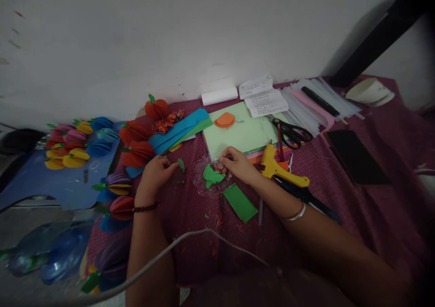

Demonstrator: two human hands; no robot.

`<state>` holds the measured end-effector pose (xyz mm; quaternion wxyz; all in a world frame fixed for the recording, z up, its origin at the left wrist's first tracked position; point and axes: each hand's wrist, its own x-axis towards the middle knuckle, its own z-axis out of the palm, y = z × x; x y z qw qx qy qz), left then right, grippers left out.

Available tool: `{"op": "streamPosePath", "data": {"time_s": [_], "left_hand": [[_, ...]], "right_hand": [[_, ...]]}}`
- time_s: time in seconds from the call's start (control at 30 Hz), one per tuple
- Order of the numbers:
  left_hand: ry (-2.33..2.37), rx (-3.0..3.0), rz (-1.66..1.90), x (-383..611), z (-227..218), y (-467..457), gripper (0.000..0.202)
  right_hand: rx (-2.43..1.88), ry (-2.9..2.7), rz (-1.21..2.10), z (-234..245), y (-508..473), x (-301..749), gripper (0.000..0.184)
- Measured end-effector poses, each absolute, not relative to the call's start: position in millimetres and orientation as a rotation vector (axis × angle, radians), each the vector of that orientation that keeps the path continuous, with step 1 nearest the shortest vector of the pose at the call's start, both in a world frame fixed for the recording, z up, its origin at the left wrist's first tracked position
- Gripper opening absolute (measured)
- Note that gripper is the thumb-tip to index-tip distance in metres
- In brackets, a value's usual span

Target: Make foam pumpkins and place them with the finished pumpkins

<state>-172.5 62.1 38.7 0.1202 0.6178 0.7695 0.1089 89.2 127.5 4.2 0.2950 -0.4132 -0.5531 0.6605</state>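
Observation:
My left hand [157,174] rests over the cloth with its thumb stretched away from the curled fingers. Just at the thumb's tip is a small green paper leaf [181,164], and nothing shows in the grasp. My right hand [239,165] is closed in a pinch at the edge of a clear scalloped plastic dish [197,183]; what the fingertips hold, if anything, is too small to name. Cut green paper pieces [212,175] lie in the dish. Below it is a green paper rectangle [240,202].
Paper pumpkins [137,154] line the left side. A yellow glue gun [283,168], black scissors [295,134] and a dark phone [356,156] lie to the right. Pale green sheets [244,132] lie behind my hands. A white cord [176,241] crosses in front.

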Motion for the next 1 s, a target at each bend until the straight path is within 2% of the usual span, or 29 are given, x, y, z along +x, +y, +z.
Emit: {"op": "streamPosePath", "data": {"time_s": [0.13,0.3,0.53,0.7,0.87,1.0], "left_hand": [[2.288,1.711,0.415,-171,39,62,0.018],[2.165,1.922,0.419,-166,20,72,0.035],[2.182,1.916,0.354,-173,4,76,0.021],[2.143,1.894,0.365,-175,7,77,0.030],[2.124,1.926,0.349,-173,7,80,0.008],[2.081,1.949,0.504,-166,14,78,0.004]], "right_hand": [[-1.104,-1.475,1.757,6,127,90,0.011],[-1.131,-1.495,1.742,4,128,89,0.010],[-1.097,-1.468,1.765,0,129,89,0.010],[-1.096,-1.480,1.752,-2,129,89,0.009],[-1.096,-1.477,1.747,-2,129,89,0.011],[-1.085,-1.470,1.754,-1,128,89,0.011]]}}
